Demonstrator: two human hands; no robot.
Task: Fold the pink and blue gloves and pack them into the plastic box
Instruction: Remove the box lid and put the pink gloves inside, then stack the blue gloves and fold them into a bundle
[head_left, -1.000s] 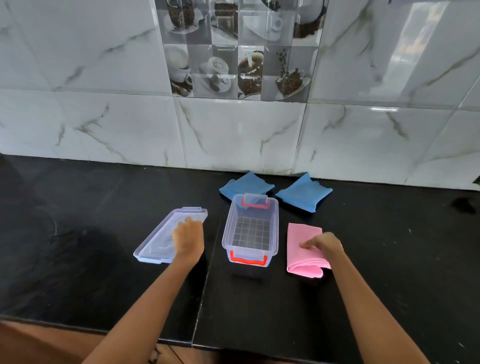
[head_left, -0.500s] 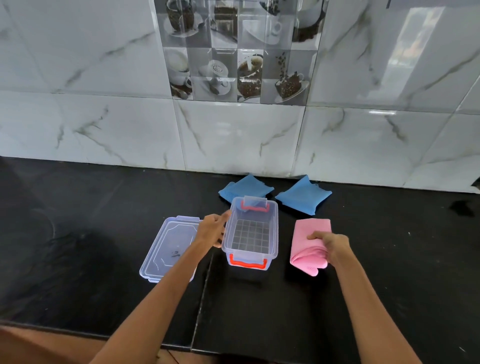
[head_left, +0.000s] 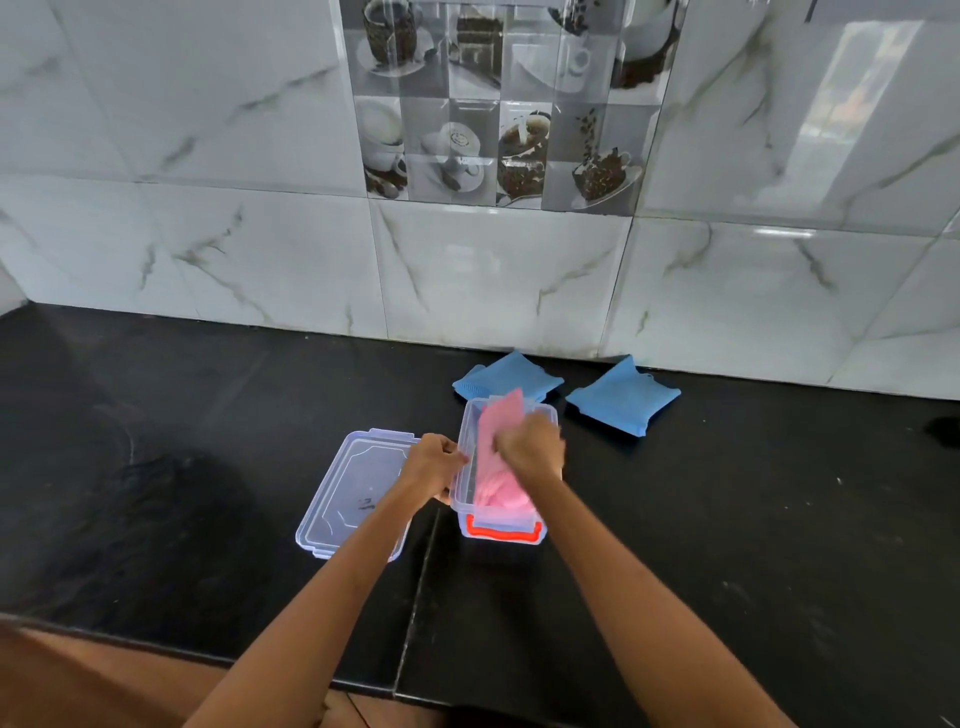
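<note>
A clear plastic box (head_left: 537, 522) with red latches stands on the black counter. The folded pink glove (head_left: 493, 457) is inside it, its far end sticking up above the rim. My right hand (head_left: 532, 448) is over the box, closed on the pink glove. My left hand (head_left: 434, 465) grips the box's left wall. Two folded blue gloves lie behind the box by the wall: one (head_left: 506, 376) just behind it, the other (head_left: 623, 397) to the right.
The box's clear lid (head_left: 348, 493) lies flat on the counter left of the box, partly under my left forearm. A marble-tiled wall (head_left: 493, 270) runs along the back of the counter. The counter's front edge (head_left: 208, 657) is near me.
My right hand lifted the pink glove off the counter and brought it left into the box. My left hand moved from the lid to the box's left wall.
</note>
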